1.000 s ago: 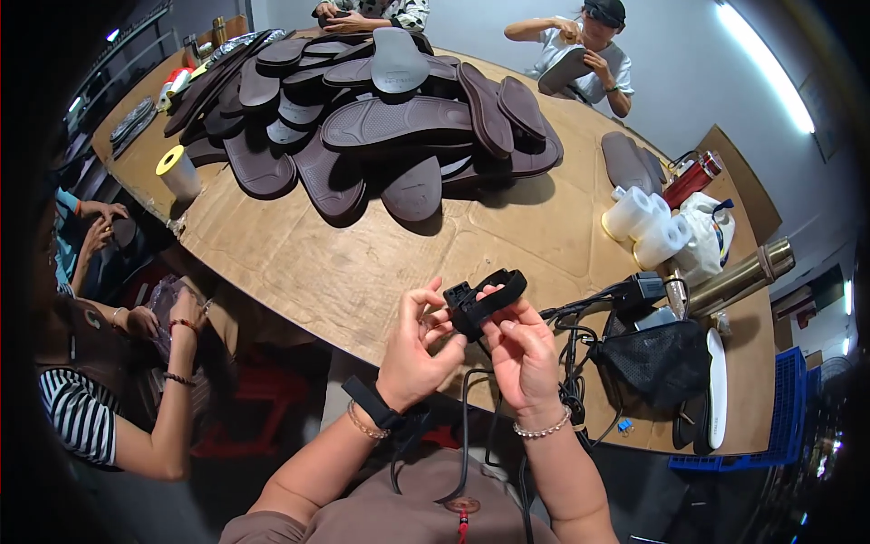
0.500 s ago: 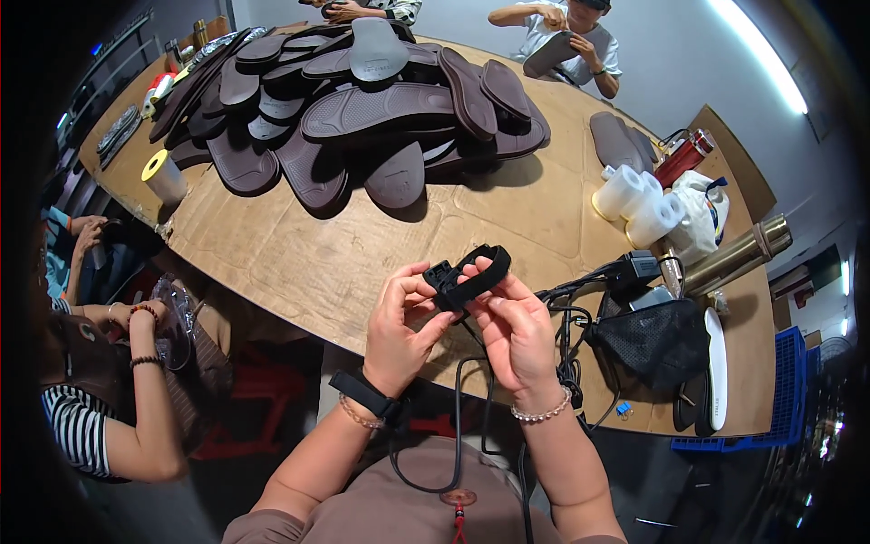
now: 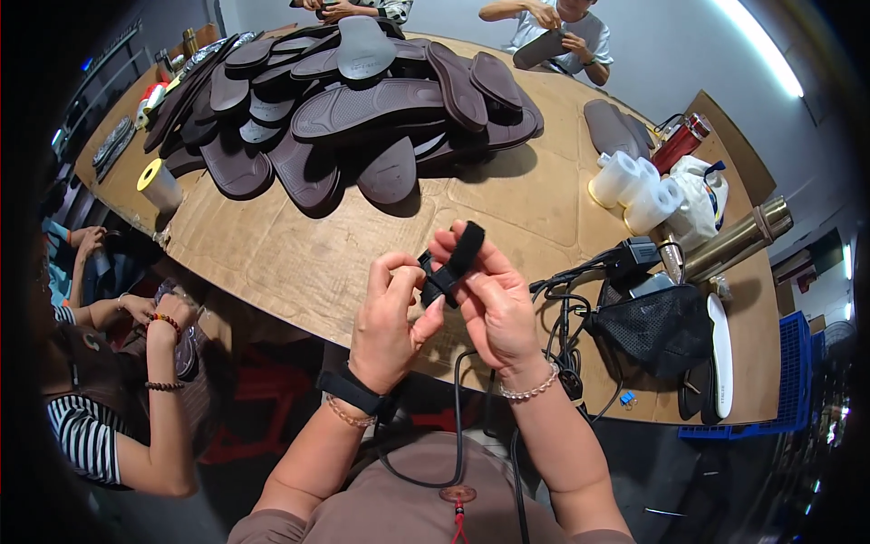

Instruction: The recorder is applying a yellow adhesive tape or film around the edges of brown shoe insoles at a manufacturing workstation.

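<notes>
Near edge of the worktop (image 3: 299, 263): your left hand (image 3: 385, 322) and right hand (image 3: 494, 304) are drawn together, both pinched on a small black strap piece (image 3: 450, 265) held in the air just above that edge. Grip is by fingertips only; if the strap twists or a thumb slips, it would likely drop to the floor below, not onto the board.

Just right of your hands: a tangle of black cords (image 3: 566, 299) and a black mesh pouch (image 3: 657, 331). A stray elbow could snag a cord and drag the pouch.

Further right edge: white tape rolls (image 3: 630, 186), a metal flask (image 3: 739, 240).

Far edge: a heap of dark shoe soles (image 3: 362, 109), well apart. Other people's hands work there.
</notes>
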`<control>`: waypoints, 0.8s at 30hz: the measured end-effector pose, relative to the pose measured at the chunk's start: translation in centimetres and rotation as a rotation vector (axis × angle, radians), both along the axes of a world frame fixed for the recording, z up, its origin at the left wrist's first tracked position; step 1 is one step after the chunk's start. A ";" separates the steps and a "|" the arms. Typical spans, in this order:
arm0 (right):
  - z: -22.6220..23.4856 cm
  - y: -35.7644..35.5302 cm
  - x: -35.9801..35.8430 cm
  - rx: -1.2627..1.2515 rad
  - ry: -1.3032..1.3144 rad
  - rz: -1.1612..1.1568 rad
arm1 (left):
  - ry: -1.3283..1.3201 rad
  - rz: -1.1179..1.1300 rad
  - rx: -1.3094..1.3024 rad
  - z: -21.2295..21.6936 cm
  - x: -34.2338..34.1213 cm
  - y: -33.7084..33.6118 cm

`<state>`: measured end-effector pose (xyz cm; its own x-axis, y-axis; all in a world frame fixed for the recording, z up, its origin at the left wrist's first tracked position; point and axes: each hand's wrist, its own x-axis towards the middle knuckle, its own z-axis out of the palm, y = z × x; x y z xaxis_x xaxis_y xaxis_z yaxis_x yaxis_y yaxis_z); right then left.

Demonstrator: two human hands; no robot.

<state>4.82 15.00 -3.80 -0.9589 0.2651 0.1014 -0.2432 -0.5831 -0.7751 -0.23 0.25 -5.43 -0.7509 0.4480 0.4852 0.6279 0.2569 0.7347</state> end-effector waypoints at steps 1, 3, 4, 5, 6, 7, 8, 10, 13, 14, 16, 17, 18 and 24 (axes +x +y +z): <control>0.0 0.0 0.0 0.047 -0.047 0.023 | 0.002 -0.020 -0.010 0.2 -0.1 0.0; 0.1 0.3 0.0 0.118 -0.075 0.082 | -0.004 -0.064 -0.006 0.5 -0.4 -0.2; 0.2 0.6 -0.2 0.270 -0.131 0.078 | -0.022 -0.088 -0.022 0.7 -0.5 -0.3; 0.2 0.9 -0.4 0.459 -0.052 0.079 | 0.001 -0.105 -0.044 0.8 -0.7 -0.4; 0.4 1.1 -0.4 0.656 0.070 0.056 | 0.013 -0.116 -0.079 0.9 -0.7 -0.6; 0.5 1.4 -0.5 0.850 0.103 0.028 | 0.015 -0.129 -0.116 1.1 -0.8 -0.8; 0.8 1.6 -0.5 0.927 0.136 0.035 | 0.055 -0.137 -0.123 1.3 -0.9 -0.9; 1.4 1.8 -0.8 1.133 0.172 -0.021 | 0.161 -0.122 -0.112 1.9 -1.0 -1.3; 2.3 1.3 -1.0 1.007 0.096 -0.103 | 0.230 -0.098 -0.089 3.2 -1.0 -1.6; 2.5 1.0 -1.0 0.898 0.055 -0.116 | 0.237 -0.086 -0.082 3.6 -0.8 -1.6; 2.7 0.6 -1.3 0.716 0.015 -0.156 | 0.055 -0.096 0.019 4.4 -0.1 -1.4; 2.7 0.4 -1.4 0.626 0.013 -0.171 | -0.042 -0.096 0.076 4.7 0.3 -1.1; 2.8 0.5 -1.6 0.530 0.011 -0.167 | -0.122 -0.099 0.143 4.9 0.6 -0.8; 3.4 0.8 -2.1 0.249 0.019 0.070 | -0.185 -0.216 0.283 5.2 1.4 0.8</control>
